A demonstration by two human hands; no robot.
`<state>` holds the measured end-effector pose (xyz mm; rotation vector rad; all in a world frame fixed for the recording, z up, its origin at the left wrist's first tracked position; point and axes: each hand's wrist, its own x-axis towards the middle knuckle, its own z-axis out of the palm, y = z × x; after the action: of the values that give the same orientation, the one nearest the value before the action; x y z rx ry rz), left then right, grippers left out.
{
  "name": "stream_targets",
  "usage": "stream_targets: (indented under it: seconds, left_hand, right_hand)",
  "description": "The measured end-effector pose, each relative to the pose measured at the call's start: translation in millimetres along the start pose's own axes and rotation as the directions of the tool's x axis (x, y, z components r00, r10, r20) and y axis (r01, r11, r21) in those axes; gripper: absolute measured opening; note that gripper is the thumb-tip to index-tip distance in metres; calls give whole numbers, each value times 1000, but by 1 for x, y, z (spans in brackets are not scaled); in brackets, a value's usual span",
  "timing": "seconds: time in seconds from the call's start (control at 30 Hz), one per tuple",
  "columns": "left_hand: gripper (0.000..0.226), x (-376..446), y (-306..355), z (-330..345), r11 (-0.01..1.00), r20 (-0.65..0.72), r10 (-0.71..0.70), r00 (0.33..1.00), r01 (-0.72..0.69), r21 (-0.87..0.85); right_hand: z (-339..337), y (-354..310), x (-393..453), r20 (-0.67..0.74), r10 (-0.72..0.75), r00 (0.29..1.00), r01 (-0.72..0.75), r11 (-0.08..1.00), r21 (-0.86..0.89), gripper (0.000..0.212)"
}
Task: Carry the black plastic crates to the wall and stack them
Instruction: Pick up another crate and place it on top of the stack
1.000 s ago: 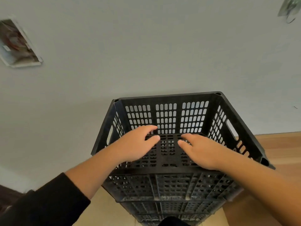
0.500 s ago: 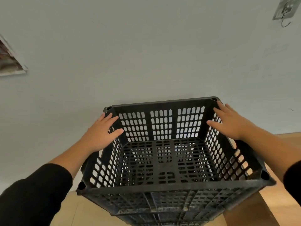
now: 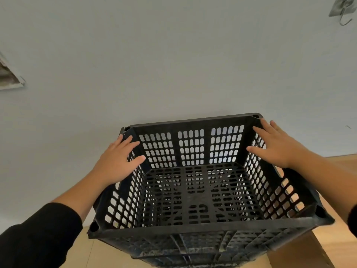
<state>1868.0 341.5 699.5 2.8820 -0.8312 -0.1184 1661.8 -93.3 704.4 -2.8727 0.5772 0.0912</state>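
My hands have slid from the floor of the top crate [image 3: 195, 192] out to its side walls; left hand [image 3: 117, 161] and right hand [image 3: 278, 147] lie flat, fingers straight, grasping nothing. The crate sits centred between them, against the wall [image 3: 173, 64]; I judge both equally near.

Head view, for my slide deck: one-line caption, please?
Both hands, left and right, rest flat on the top black plastic crate's side rims at the pale wall.

Both hands are off the crate's floor, where they press together a second ago. The left hand [image 3: 117, 161] now lies with straight fingers on the top crate [image 3: 195, 192] at its far left rim, the right hand [image 3: 274, 146] likewise on the far right rim, fingers spread toward the wall [image 3: 173, 64].
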Motion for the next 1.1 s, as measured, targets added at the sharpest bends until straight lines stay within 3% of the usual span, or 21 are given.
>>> stream_targets:
  seconds: [0.27,0.53,0.7,1.1]
  left_hand:
    - [92,3,9,-4,985,23,-7,1000,3,172]
    - [83,61,111,-27,984,20,168,986,-169,62]
    - [82,79,149,5,990,74,119,990,-124,73]
    - [103,76,148,31,997,24,78,997,-78,5]
  right_hand:
    - [-6,-4,4,10,-2,1000,2,998,-60,92]
    - [-15,-106,49,-44,-225,973,218,969,-119,85]
    - [9,-133,69,1,-154,988,154,984,-92,78]
    - [23,-132,64,-37,-129,991,130,991,16,91]
